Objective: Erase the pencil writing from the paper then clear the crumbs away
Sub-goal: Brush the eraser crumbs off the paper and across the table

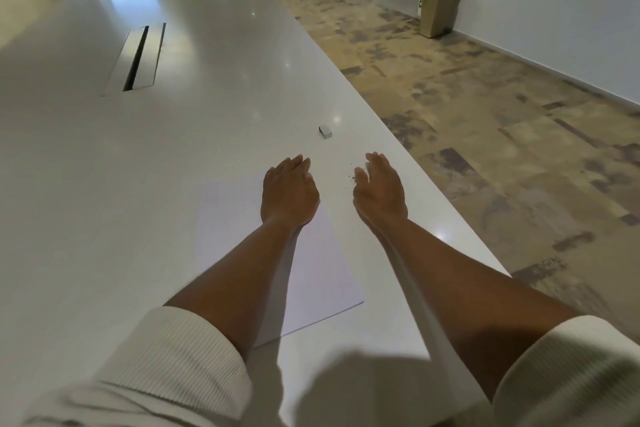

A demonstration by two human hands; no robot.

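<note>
A white sheet of paper lies on the white table in front of me, with no writing that I can make out. My left hand rests flat on the paper's far right corner, fingers straight. My right hand is on the bare table just right of the paper, fingers straight and together, palm turned inward. A few dark eraser crumbs lie between the two hands, close to my right thumb. A small grey eraser sits on the table beyond both hands, untouched.
The table's right edge runs close beside my right hand, with patterned carpet below. A metal cable slot is set into the table far to the left. A potted plant stands by the far wall.
</note>
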